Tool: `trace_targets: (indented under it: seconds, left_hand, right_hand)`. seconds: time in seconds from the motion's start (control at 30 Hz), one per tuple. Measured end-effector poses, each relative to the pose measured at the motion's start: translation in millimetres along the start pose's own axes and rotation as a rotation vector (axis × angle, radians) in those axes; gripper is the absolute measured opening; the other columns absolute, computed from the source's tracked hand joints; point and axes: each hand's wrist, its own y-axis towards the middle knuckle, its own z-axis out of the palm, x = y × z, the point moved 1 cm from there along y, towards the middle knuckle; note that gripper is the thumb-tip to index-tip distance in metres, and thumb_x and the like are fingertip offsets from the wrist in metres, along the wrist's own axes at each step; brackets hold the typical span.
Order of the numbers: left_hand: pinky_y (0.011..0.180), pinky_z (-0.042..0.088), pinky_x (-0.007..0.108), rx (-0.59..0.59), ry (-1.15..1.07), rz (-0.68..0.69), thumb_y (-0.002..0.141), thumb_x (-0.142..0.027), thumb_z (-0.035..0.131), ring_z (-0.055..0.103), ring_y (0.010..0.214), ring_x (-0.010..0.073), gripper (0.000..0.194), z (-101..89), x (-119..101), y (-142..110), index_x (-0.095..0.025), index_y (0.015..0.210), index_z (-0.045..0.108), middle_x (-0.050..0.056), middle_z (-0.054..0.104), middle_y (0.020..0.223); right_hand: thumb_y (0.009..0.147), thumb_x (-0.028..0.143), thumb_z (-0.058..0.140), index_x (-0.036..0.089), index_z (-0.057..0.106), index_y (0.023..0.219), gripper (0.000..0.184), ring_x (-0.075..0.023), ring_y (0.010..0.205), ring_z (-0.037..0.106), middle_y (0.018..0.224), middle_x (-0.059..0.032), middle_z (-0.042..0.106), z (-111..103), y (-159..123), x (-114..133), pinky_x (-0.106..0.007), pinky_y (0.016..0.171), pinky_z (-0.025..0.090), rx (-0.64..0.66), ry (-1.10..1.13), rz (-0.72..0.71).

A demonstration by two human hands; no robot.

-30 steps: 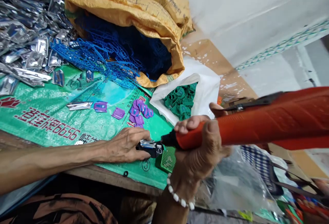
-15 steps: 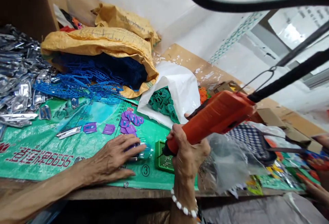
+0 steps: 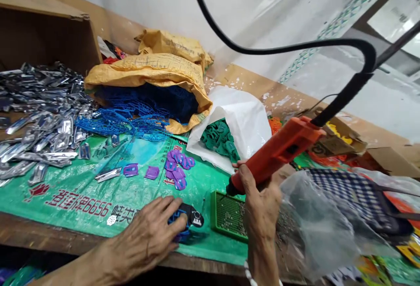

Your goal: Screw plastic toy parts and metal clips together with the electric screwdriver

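Note:
My left hand (image 3: 151, 231) has its fingers curled over a small blue and black plastic assembly (image 3: 193, 218) on the green sheet, partly hidden by the fingers. My right hand (image 3: 260, 209) grips an orange-red electric screwdriver (image 3: 277, 152), which slants up to the right on a black cord. Its dark nose points down over the left part of a green mesh-bottomed tray (image 3: 215, 218) holding small screws. Whether the bit touches a screw I cannot tell. Purple plastic pieces (image 3: 179, 174) lie in a small heap beyond my left hand, with two more to the left.
Shiny silver parts (image 3: 49, 128) are piled at the left before a cardboard box (image 3: 49, 8). Blue plastic strips spill from a yellow sack (image 3: 147, 65). A white bag (image 3: 252, 115) holds green pieces. A clear plastic bag (image 3: 315, 216) and a checked cloth item (image 3: 344, 190) lie right.
The view has shifted, and things on the table appear lower. My left hand now grips the assembly, with a black, white-marked part showing. The screwdriver remains over the tray; another person's hands have left view.

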Motion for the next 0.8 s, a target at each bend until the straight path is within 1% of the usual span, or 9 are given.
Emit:
trace_targets:
  seconds: [0.07, 0.13, 0.17, 0.23, 0.3, 0.4, 0.53, 0.67, 0.8]
  left_hand:
    - [0.094, 0.054, 0.046, -0.075, 0.088, -0.03, 0.083, -0.014, 0.065, 0.067, 0.116, 0.0354, 0.05, -2.0, 4, -3, -0.016, 0.131, 0.051, 0.017, 0.068, 0.133]
    - [0.093, 0.053, 0.044, -0.129, 0.118, -0.08, 0.087, -0.012, 0.059, 0.068, 0.114, 0.0323, 0.053, -4.5, 12, -6, -0.013, 0.139, 0.047, 0.015, 0.07, 0.132]
    - [0.093, 0.051, 0.042, -0.144, 0.111, -0.097, 0.09, -0.012, 0.056, 0.068, 0.114, 0.0299, 0.054, -6.2, 15, -7, -0.012, 0.142, 0.045, 0.013, 0.07, 0.131]
    - [0.097, 0.048, 0.039, -0.172, 0.081, -0.1, 0.095, -0.012, 0.052, 0.067, 0.114, 0.0256, 0.047, -10.0, 18, -8, -0.011, 0.142, 0.047, 0.01, 0.072, 0.13]
    - [0.105, 0.043, 0.039, -0.214, 0.061, -0.105, 0.099, -0.017, 0.052, 0.066, 0.113, 0.0242, 0.034, -11.8, 15, -7, -0.011, 0.132, 0.056, 0.008, 0.073, 0.127]
    - [0.116, 0.032, 0.044, -0.285, 0.055, -0.19, 0.099, -0.018, 0.053, 0.064, 0.112, 0.0245, 0.024, -4.1, 5, -7, -0.015, 0.12, 0.063, 0.005, 0.074, 0.124]
    - [0.121, 0.026, 0.048, -0.351, -0.01, -0.27, 0.099, -0.021, 0.058, 0.061, 0.118, 0.0252, 0.033, 18.1, -4, -8, -0.018, 0.132, 0.06, 0.002, 0.074, 0.12]
    - [0.111, 0.039, 0.04, -0.356, -0.081, -0.297, 0.1, -0.015, 0.054, 0.062, 0.114, 0.0201, 0.031, 22.0, -7, -10, -0.019, 0.129, 0.061, 0.002, 0.074, 0.119]
    - [0.102, 0.046, 0.038, -0.234, -0.054, -0.268, 0.1, -0.019, 0.056, 0.062, 0.116, 0.0206, 0.022, 5.9, -4, -9, -0.018, 0.121, 0.064, 0.004, 0.073, 0.121]
  right_hand:
    - [0.079, 0.058, 0.073, 0.013, 0.057, 0.136, 0.074, -0.0303, 0.102, 0.069, 0.117, -0.0166, 0.071, 4, -5, 1, -0.047, 0.091, 0.054, -0.01, -0.029, -0.059]
    - [0.081, 0.051, 0.074, 0.015, 0.039, 0.153, 0.088, -0.0332, 0.12, 0.062, 0.137, -0.02, 0.059, 8, -18, 1, -0.053, 0.101, 0.049, -0.112, -0.08, -0.141]
    - [0.082, 0.049, 0.074, 0.015, 0.036, 0.155, 0.089, -0.0337, 0.124, 0.059, 0.141, -0.0207, 0.056, 10, -26, 0, -0.054, 0.104, 0.047, -0.173, -0.117, -0.181]
    - [0.086, 0.045, 0.073, 0.016, 0.048, 0.148, 0.073, -0.0322, 0.121, 0.061, 0.136, -0.019, 0.061, 16, -43, -3, -0.051, 0.103, 0.048, -0.19, -0.203, -0.252]
    - [0.091, 0.042, 0.069, 0.018, 0.063, 0.131, 0.047, -0.0269, 0.106, 0.069, 0.118, -0.0129, 0.072, 24, -56, -5, -0.042, 0.094, 0.054, -0.014, -0.252, -0.303]
    - [0.095, 0.033, 0.065, 0.02, 0.07, 0.113, 0.023, -0.0205, 0.088, 0.075, 0.099, -0.0063, 0.078, 45, -59, 1, -0.03, 0.079, 0.058, 0.362, -0.234, -0.41]
    - [0.098, 0.025, 0.059, 0.019, 0.07, 0.111, 0.018, -0.0211, 0.095, 0.074, 0.105, -0.0084, 0.077, 100, -51, 29, -0.031, 0.085, 0.058, 0.797, -0.237, -0.648]
    - [0.099, 0.016, 0.054, 0.02, 0.067, 0.12, 0.025, -0.0218, 0.105, 0.069, 0.119, -0.0107, 0.07, 172, -59, 53, -0.033, 0.09, 0.056, 1.356, -0.552, -0.752]
    - [0.091, 0.006, 0.058, 0.016, 0.068, 0.109, 0.023, -0.0212, 0.099, 0.067, 0.113, -0.0121, 0.069, 223, -71, 59, -0.031, 0.083, 0.053, 1.489, -0.622, -0.825]
